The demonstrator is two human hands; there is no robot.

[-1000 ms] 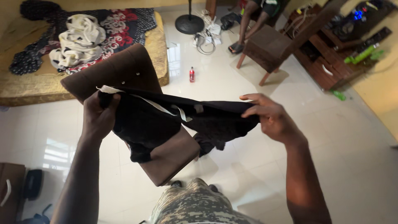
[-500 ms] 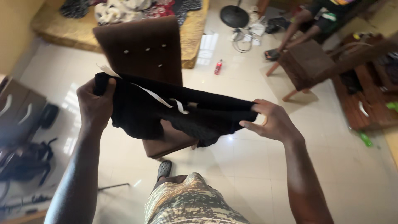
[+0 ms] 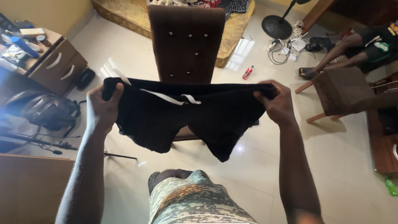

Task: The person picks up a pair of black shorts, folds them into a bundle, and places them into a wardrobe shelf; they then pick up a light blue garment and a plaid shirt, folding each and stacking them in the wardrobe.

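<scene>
Head view: black shorts (image 3: 186, 116) stretched wide by the waistband across the middle of the frame, legs hanging free below, white drawstring (image 3: 170, 98) draped over the front. Left hand (image 3: 101, 110) clamped on the waistband's left corner, right hand (image 3: 278, 104) clamped on the right corner, well apart from each other (held so, presumably, to pull the band taut and let the cloth hang flat). Just behind the shorts, upper centre of the frame, a brown tufted chair (image 3: 186, 41) facing the camera; beyond it a yellow mattress (image 3: 232, 37) with patterned cloth heaped on top. Right of the chair, on the pale tiled floor (image 3: 340, 166), a small red bottle (image 3: 247, 72) with a dark cap, label too small to read. Upper left, a wooden bench (image 3: 54, 62) with drawers, boxes and small containers on top, blurred. Upper right, another person's legs (image 3: 340, 52) beside a second brown chair (image 3: 344, 91), plus a fan base (image 3: 277, 27) and tangled cables (image 3: 284, 47).
</scene>
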